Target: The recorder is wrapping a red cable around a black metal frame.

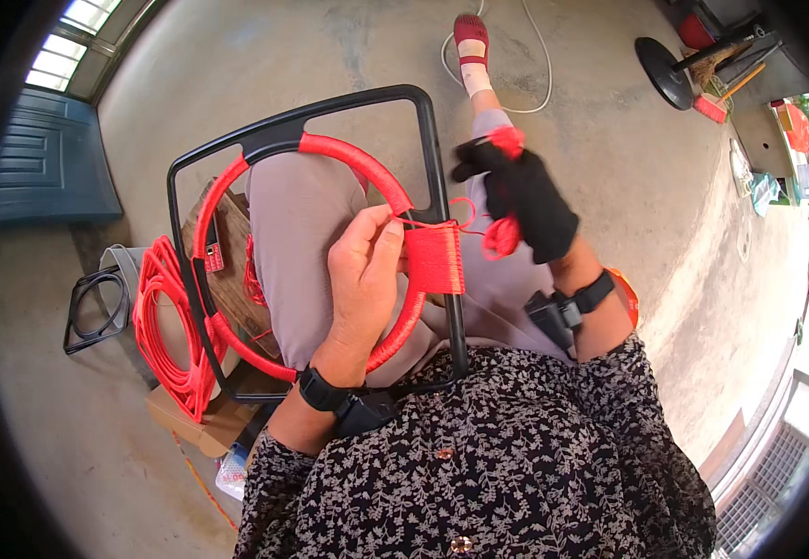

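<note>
- Black frame point(429, 140), wound with red cord point(358, 159), rests across our lap point(297, 224), presumably steadied there.
- Our left hand point(364, 265), bare, pinches a strand point(428, 224), thumb and forefinger together by the wrapped panel point(435, 261)'s upper corner, likely holding tension.
- Our right hand point(525, 197), gloved perhaps against friction, seems closed on a cord bundle point(500, 239); blur hides its fingers' detail.
- Frame's right bar point(456, 326) lies between both sets of fingers.
</note>
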{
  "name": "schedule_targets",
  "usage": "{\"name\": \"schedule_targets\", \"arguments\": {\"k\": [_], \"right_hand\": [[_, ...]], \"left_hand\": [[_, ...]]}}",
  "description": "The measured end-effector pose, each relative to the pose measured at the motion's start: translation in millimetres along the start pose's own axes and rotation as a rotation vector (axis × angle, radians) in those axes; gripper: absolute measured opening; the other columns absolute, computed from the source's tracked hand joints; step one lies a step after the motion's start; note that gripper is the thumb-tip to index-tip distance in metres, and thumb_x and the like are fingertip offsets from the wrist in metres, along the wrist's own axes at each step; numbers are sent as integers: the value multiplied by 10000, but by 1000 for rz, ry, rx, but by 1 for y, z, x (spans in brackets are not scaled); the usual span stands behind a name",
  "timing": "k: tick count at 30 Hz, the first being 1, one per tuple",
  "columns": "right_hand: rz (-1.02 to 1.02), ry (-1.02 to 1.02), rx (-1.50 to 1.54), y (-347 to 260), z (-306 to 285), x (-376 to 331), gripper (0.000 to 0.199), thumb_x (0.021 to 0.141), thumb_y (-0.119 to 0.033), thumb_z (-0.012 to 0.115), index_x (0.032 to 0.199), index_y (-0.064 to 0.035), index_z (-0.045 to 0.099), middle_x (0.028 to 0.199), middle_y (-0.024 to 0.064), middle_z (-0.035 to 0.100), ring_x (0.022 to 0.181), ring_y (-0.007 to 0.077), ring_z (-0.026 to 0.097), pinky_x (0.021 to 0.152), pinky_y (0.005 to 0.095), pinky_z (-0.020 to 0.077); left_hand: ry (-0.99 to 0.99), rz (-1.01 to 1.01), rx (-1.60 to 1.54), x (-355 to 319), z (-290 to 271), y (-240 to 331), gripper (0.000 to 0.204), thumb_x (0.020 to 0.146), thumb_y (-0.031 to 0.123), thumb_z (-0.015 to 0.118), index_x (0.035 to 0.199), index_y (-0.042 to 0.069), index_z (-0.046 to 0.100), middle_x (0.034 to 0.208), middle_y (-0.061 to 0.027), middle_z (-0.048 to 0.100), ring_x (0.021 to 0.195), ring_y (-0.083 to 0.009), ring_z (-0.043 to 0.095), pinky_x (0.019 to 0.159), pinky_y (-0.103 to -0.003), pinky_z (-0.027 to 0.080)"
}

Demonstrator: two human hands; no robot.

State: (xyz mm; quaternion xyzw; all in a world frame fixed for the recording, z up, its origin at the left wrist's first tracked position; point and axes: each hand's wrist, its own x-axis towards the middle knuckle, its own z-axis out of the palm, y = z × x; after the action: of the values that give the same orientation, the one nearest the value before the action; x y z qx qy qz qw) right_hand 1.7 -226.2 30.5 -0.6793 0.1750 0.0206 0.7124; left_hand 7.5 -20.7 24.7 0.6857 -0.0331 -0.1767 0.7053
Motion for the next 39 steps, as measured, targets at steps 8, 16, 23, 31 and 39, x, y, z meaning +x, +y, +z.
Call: {"name": "schedule_targets", "arguments": {"k": [8, 16, 23, 31, 39], "right_hand": [[-94, 410, 799, 79, -203, -35, 379, 970, -258, 518, 1251, -7, 475, 749, -31, 463, 508, 45, 364, 459, 195, 310], [86, -46, 353, 37, -60, -38, 304, 916, -227, 574, 1143, -28, 599, 670, -33, 514, 569, 62, 482, 522, 223, 401], [273, -344, 145, 37, -17, -44, 213, 905, -217, 562, 938, -9, 595, 690, 27, 564, 607, 97, 541, 562, 240, 439], [212, -21, 957, 14, 7, -31, 229, 967, -304, 475, 875, -95, 489, 743, 8, 480, 650, 154, 489, 582, 265, 410], [184, -277, 968, 53, -15, -21, 231, 978, -281, 441, 814, -120, 458, 622, -25, 399, 541, 126, 450, 511, 242, 367]], "left_hand": [[8, -119, -113, -3, 2, 8, 207, 972, 171, 518, 1106, 23, 574, 835, 13, 600, 719, -39, 567, 614, -179, 468], [-44, -272, -266, -2, -2, -4, 131, 967, 189, 532, 1000, 72, 579, 879, 3, 635, 754, -74, 620, 656, -219, 498], [-37, -310, -319, -2, -2, -6, 144, 960, 189, 547, 1024, 65, 581, 883, -3, 641, 753, -86, 622, 689, -235, 507], [-270, -430, -605, -9, 8, 0, 410, 1014, 314, 372, 1141, -38, 540, 994, -202, 650, 897, -307, 658, 836, -411, 527], [-159, -385, -501, 1, -6, -7, 231, 988, 248, 469, 1022, 37, 556, 882, -89, 642, 785, -188, 648, 744, -319, 530]]}}
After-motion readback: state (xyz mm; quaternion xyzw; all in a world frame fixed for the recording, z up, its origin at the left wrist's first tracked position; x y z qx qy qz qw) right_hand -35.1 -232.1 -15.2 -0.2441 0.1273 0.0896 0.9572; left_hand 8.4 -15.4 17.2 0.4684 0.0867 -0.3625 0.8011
